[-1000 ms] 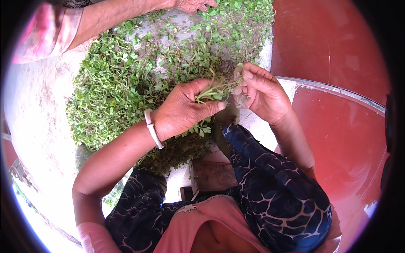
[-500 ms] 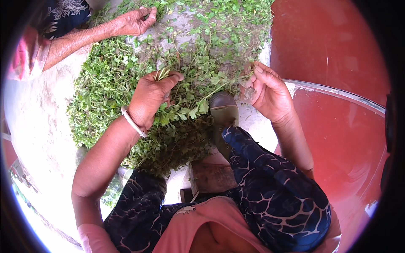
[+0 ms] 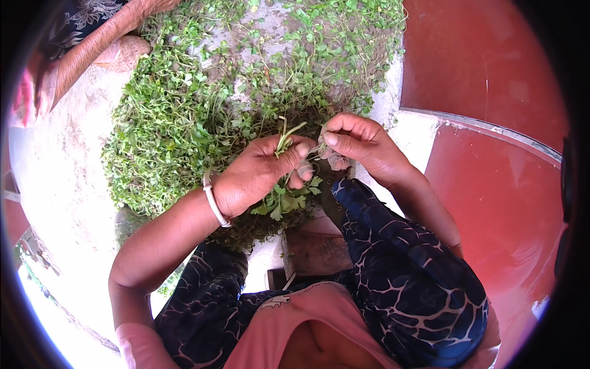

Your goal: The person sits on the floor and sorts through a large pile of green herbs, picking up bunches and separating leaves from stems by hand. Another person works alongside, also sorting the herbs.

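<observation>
My left hand, with a white bangle at its wrist, is closed around a small bunch of leafy green herb stems. The pale cut ends of the stems stick up above the thumb, and the lobed leaves hang below the fingers. Just to its right, my right hand pinches thin, stringy stems between thumb and forefinger. The fingertips of both hands nearly meet, so I cannot make out exactly where one strand ends. Beneath and beyond lies a wide heap of the same parsley-like herb.
At upper left another person's forearm reaches over the heap's far edge. A red floor with a pale dividing strip lies to the right. Below the heap, a brown wooden stool or block stands between my legs.
My right hand has come in leftward and down to meet my left, which moved right and lower with its bunch. The other person's hand has drawn up toward the top edge.
</observation>
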### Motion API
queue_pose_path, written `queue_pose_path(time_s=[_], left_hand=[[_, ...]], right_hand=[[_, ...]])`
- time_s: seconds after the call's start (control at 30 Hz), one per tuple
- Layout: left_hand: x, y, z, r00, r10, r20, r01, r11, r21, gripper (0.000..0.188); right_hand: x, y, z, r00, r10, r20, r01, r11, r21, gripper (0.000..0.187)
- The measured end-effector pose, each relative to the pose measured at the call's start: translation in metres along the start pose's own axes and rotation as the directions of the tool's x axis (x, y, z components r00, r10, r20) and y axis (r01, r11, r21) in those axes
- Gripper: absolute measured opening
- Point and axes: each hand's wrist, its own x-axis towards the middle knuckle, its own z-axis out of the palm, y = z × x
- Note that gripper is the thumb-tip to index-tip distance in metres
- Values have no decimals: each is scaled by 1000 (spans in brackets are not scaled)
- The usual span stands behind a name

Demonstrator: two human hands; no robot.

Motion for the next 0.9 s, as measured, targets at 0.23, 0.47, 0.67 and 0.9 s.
queue_pose_path(time_s=[0.23,0.47,0.67,0.9], left_hand=[[-13,-32,-5,995,99,-3,-88,893,441,14],[-35,-55,-10,955,123,-270,-3,914,405,12],[-52,-42,-25,952,-127,-280,73,978,-195,16],[-67,-54,-8,947,-164,-276,162,986,-30,17]], right_hand=[[-1,35,7,972,31,234,-23,999,-37,15],[-10,28,16,808,23,589,228,909,-348,21],[2,48,7,947,-177,269,322,482,-815,21],[47,52,5,891,-448,73,285,426,-859,17]])
